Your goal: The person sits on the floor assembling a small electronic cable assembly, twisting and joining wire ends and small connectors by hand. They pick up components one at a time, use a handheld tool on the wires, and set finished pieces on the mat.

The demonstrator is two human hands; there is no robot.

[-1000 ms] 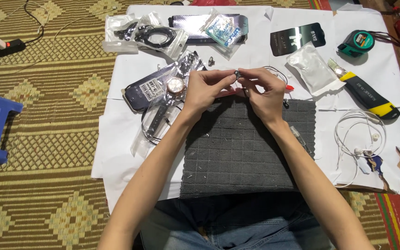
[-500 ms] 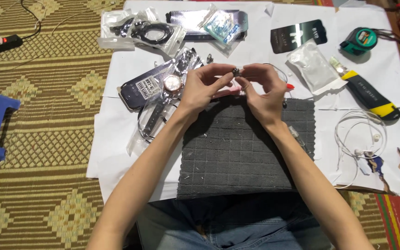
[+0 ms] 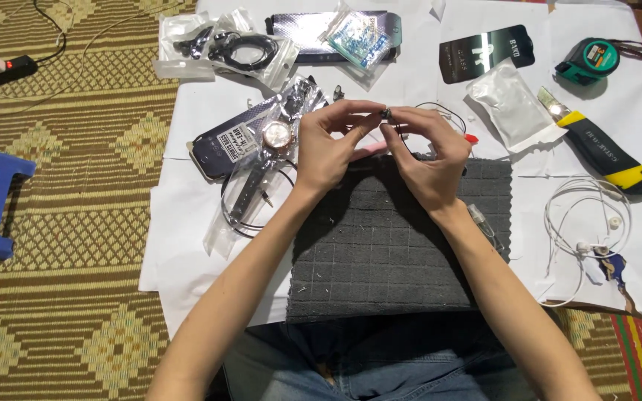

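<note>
Just above frame centre, left hand [image 3: 328, 148] and right hand [image 3: 429, 152] meet fingertip to fingertip, both pinched shut on the small dark earbud [image 3: 386, 113] between them.

Both hands, left hand [image 3: 330, 152] and right hand [image 3: 431, 156], meet over the cloth pad's [image 3: 388, 260] far edge. Bagged watch [image 3: 276, 137] lies left; utility knife [image 3: 603, 152] and earphones [image 3: 585, 223] right.

Clear plastic bags [image 3: 224, 48] top left — black card package [image 3: 487, 52] right.
</note>
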